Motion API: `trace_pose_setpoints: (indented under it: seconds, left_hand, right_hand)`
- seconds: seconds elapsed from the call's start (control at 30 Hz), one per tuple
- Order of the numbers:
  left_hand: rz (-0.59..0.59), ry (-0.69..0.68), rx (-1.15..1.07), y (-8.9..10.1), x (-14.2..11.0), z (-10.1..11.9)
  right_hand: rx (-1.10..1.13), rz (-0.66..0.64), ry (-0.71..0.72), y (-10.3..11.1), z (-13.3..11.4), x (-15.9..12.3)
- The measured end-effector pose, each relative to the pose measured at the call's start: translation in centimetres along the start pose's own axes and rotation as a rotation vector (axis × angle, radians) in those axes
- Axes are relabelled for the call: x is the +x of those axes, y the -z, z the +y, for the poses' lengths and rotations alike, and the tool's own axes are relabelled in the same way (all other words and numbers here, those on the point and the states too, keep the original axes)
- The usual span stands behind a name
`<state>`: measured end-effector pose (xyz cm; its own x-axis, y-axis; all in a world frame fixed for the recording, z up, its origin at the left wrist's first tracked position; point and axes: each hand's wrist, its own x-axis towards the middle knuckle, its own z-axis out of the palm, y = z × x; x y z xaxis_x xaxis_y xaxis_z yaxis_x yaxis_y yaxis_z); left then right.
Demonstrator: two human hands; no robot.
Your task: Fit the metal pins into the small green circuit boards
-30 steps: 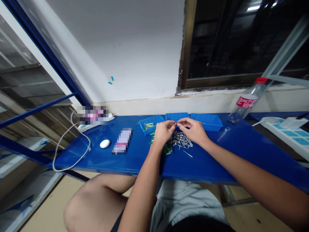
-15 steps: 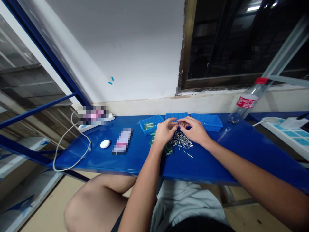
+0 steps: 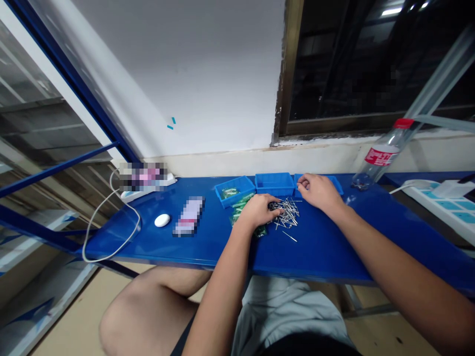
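Left grip [image 3: 260, 210] curved over the pile with thumb and fingers spread apart, its palm turned away from view. Right grip [image 3: 319, 192] hung at the rightmost tray, fingers bent inward; whether they pinched anything could not be told.

Beneath both ran a glossy blue counter [image 3: 315, 252], its right end cut off by the frame. Three shallow, rectangular blue plastic trays stood along its back: the left one [image 3: 239, 199] held pale green pieces too small to make out, the middle one [image 3: 274, 187] was in plain sight, and the right one [image 3: 337, 187] was partly hidden by the right grip. Crinkled, shiny green plastic packets [image 3: 237, 211] lay beside the left grip, partly covered by it.

Slim, silvery metal pins [image 3: 290, 212] lay tangled under and just right of the left grip's fingertips, nearer the front than the right grip. One thin silvery pin [image 3: 289, 236] lay apart in front.
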<state>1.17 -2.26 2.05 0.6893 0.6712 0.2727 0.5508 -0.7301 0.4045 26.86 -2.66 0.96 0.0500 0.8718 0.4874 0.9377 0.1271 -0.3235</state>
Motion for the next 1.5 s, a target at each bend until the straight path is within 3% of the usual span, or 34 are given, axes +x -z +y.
trace_pose_setpoints:
  seconds: [0.23, 0.4, 0.53, 0.77, 1.0, 1.07, 1.2, 1.5]
  left_hand:
    - [-0.003, -0.004, -0.012, 0.0, 0.1, -0.1]
    - [-0.012, 0.000, -0.013, -0.1, 0.1, -0.1]
    - [-0.009, -0.004, -0.011, -0.1, 0.1, -0.1]
    - [0.018, -0.021, -0.034, -0.2, 0.2, -0.2]
    - [0.036, -0.031, -0.046, -0.3, 0.2, -0.5]
    - [0.049, -0.034, -0.032, -0.4, 0.2, -0.5]
    - [0.099, 0.003, -0.002, -0.3, 0.2, -0.2]
    - [0.365, 0.141, -0.173, 0.8, 0.2, 1.0]
  right_hand:
    - [0.045, 0.034, 0.007, 0.0, -0.5, -0.1]
    - [0.132, 0.151, 0.193, -0.5, -1.7, 0.1]
    - [0.120, 0.122, 0.314, -1.4, -2.4, 0.3]
    - [0.023, 0.033, 0.311, -1.9, -2.0, 0.5]
    - [0.176, 0.121, 0.371, -1.0, -4.0, -0.6]
    - [0.225, 0.087, 0.437, -1.0, -4.6, -1.0]
    - [0.272, -0.102, 0.554, -1.5, -5.0, -1.6]
    - [0.131, -0.261, 0.534, -2.6, -4.0, -1.4]
